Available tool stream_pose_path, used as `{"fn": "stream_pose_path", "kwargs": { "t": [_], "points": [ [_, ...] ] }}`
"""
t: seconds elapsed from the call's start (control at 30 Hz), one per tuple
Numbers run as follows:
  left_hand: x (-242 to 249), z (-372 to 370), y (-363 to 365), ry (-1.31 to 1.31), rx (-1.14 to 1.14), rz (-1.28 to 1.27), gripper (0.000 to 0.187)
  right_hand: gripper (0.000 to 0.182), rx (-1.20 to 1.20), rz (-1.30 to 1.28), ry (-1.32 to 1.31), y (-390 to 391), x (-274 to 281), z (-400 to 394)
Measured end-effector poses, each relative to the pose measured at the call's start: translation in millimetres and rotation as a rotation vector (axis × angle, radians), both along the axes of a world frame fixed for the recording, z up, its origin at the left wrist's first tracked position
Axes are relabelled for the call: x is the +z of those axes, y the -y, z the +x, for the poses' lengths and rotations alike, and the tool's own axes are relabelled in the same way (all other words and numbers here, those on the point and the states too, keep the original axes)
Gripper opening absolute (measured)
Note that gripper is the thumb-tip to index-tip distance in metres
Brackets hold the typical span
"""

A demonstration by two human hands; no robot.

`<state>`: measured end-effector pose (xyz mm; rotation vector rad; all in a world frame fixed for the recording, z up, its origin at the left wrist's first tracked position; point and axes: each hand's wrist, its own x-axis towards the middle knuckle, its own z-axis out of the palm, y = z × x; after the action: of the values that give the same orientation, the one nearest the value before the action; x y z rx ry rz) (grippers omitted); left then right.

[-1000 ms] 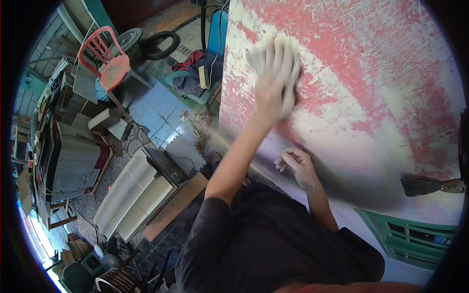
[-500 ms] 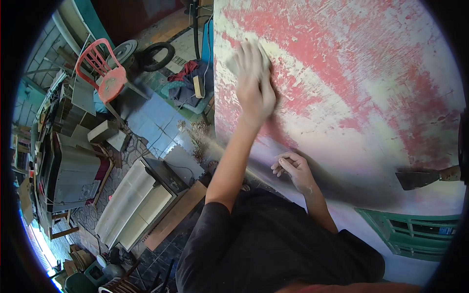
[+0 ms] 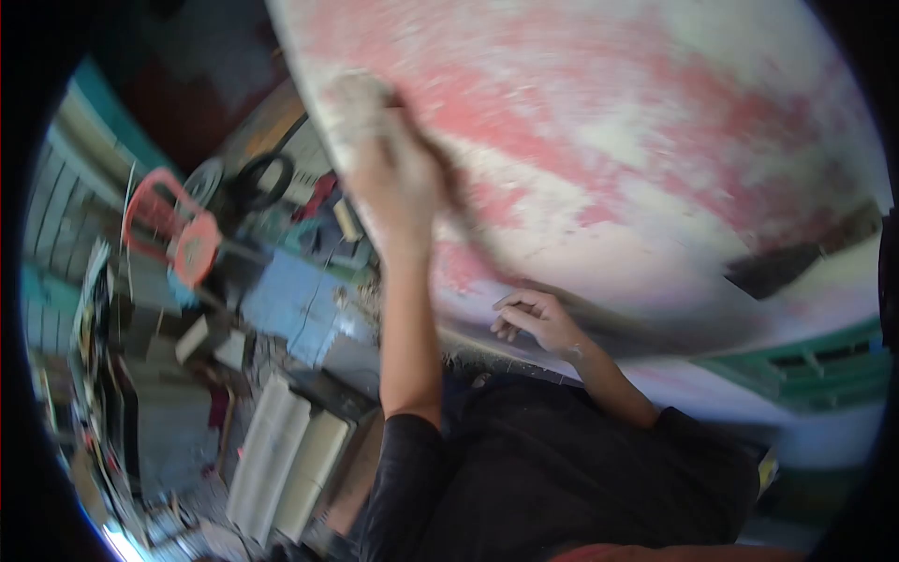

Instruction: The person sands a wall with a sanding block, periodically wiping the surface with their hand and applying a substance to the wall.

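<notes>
My left hand (image 3: 398,173) is raised against a wall (image 3: 552,201) with patchy red and cream paint, near its left edge. Motion smears the fingers, which lie over a pale, dusty piece (image 3: 361,89) that looks like sandpaper, pressed to the surface. My right hand (image 3: 538,320) hangs lower, in front of the wall's bottom part, its fingers loosely curled and thumb drawn in; nothing shows in it. Pale dust marks its wrist. A scraper (image 3: 777,270) with a dark, broad blade shows against the wall at the right.
A green window grille (image 3: 805,370) lies at lower right. Left of the wall are a red plastic chair (image 3: 197,245), a black tyre (image 3: 265,181) and heaped cloths (image 3: 332,234). A long pale cabinet (image 3: 281,459) rests on the floor at lower left.
The view has swung and tilted, so the wall's edge now slants. My left hand has shifted toward that edge, still on the wall. The right hand keeps its curled pose.
</notes>
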<state>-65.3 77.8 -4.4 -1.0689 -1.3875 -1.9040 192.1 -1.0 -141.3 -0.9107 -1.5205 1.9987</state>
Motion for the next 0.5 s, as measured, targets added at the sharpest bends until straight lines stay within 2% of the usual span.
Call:
{"fn": "stream_pose_path", "kwargs": {
  "t": [0.03, 0.1, 0.13, 0.17, 0.2, 0.27, 0.3, 0.33, 0.4, 0.43, 0.5],
  "points": [
    [21, 2, 12, 0.116, -0.072, -0.07, 0.025, 0.019, -0.068, 0.018, -0.014, 1, 4, 3],
    [44, 20, 33, 0.278, -0.282, -0.023, 0.04, 0.019, -0.029, 0.068, -0.071, 9, 11, 7],
    [45, 30, 36, 0.115, -0.33, 0.112, 0.048, 0.02, -0.041, 0.093, -0.101, 12, 12, 13],
    [35, 49, 48, 0.345, -0.542, 0.184, 0.05, 0.02, -0.086, 0.094, -0.122, 15, 11, 20],
    [24, 67, 58, 0.419, -0.622, 0.278, 0.044, 0.02, -0.111, 0.12, -0.114, 17, 10, 29],
    [-27, 81, 82, 0.378, -0.699, 0.24, 0.036, 0.019, -0.174, 0.136, -0.128, 23, 9, 47],
    [-40, 89, 94, 0.318, -0.748, 0.146, 0.032, 0.019, -0.225, 0.118, -0.104, 27, 9, 54],
    [-49, 106, 104, 0.426, -0.697, -0.008, 0.033, 0.019, -0.27, 0.1, -0.079, 29, 11, 62],
    [-51, 126, 124, 0.536, -0.873, -0.288, 0.04, 0.019, -0.323, 0.109, -0.091, 35, 14, 74],
    [-53, 135, 127, 0.697, -1.002, -0.326, 0.039, 0.019, -0.349, 0.127, -0.083, 38, 17, 78],
    [-69, 134, 131, 0.717, -1.143, -0.461, 0.039, 0.021, -0.374, 0.143, -0.092, 42, 22, 81]
  ]
}}
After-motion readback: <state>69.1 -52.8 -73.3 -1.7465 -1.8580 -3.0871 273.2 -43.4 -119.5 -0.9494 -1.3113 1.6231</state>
